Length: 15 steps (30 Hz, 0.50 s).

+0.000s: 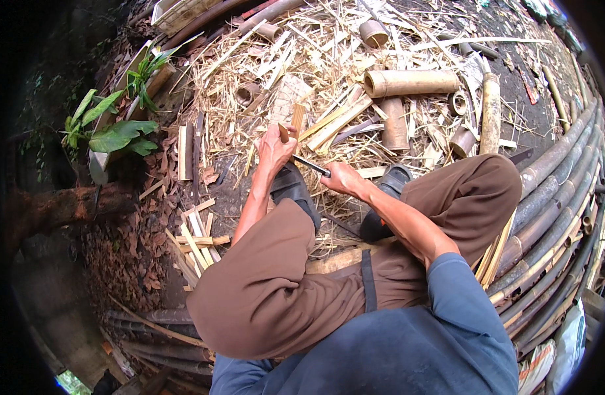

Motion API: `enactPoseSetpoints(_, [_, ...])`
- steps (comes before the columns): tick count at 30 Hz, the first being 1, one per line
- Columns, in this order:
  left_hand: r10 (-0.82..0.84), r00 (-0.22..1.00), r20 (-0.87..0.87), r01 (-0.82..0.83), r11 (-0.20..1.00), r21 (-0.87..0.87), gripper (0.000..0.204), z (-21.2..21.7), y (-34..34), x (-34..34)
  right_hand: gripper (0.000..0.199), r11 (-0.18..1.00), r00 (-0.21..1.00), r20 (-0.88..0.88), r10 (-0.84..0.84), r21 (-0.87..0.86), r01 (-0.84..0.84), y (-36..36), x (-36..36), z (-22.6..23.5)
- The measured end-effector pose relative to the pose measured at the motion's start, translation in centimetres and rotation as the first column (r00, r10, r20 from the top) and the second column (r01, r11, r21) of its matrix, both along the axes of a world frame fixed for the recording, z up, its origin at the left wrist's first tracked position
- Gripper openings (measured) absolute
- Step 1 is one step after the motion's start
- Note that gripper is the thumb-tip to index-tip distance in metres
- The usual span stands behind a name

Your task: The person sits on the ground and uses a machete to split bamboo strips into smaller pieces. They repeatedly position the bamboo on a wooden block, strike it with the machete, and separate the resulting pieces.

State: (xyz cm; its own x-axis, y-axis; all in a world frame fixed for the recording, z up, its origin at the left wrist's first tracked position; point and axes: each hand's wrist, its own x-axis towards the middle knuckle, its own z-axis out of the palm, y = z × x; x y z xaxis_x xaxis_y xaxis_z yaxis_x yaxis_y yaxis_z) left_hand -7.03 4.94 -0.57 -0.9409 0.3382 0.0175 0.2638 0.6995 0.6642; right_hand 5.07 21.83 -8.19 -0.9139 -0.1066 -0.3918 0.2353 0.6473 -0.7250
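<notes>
My left hand (273, 149) is closed round a split bamboo piece (297, 118), which points up and away from me. A second short brown end sticks out by its thumb; I cannot tell whether it is the same piece. In my right hand (345, 179) is a knife (309, 164), gripped by its dark handle. Its narrow blade runs left to just below my left hand, by the lower end of the bamboo; whether it touches is too small to tell. Both hands are above my dark sandals (291, 186), between my bent knees.
Shavings and split strips (335, 125) litter the ground ahead. Among them lie a thick bamboo tube (414, 83) and several shorter sections. Long bamboo poles (546, 191) are stacked at my right. Cut strips (200, 240) lie by my left knee, and a leafy plant (115, 131) stands at far left.
</notes>
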Motion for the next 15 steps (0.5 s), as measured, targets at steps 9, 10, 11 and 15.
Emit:
enactPoseSetpoints(9, [-0.105,0.955,0.276,0.053,0.981,0.188,0.028,-0.2,-0.1,-0.7,0.031,0.998,0.999,0.042,0.027,-0.051,-0.024,0.1,0.1,-2.0])
enactPoseSetpoints(10, [-0.101,0.954,0.283,0.042,0.977,0.208,0.029,0.0,-0.1,-0.4,0.032,0.999,0.999,0.000,0.036,0.037,-0.036,0.1,0.4,-1.5])
enactPoseSetpoints(11, [-0.097,0.953,0.287,0.032,0.974,0.224,0.029,0.4,0.0,0.0,0.034,0.992,0.998,-0.046,0.049,0.122,-0.043,0.1,0.6,-0.8])
enactPoseSetpoints(15, [-0.070,0.941,0.332,0.019,0.987,0.157,0.028,0.1,-0.3,-0.2,0.034,0.999,1.000,-0.004,0.026,0.039,-0.026,-0.1,0.9,-1.2])
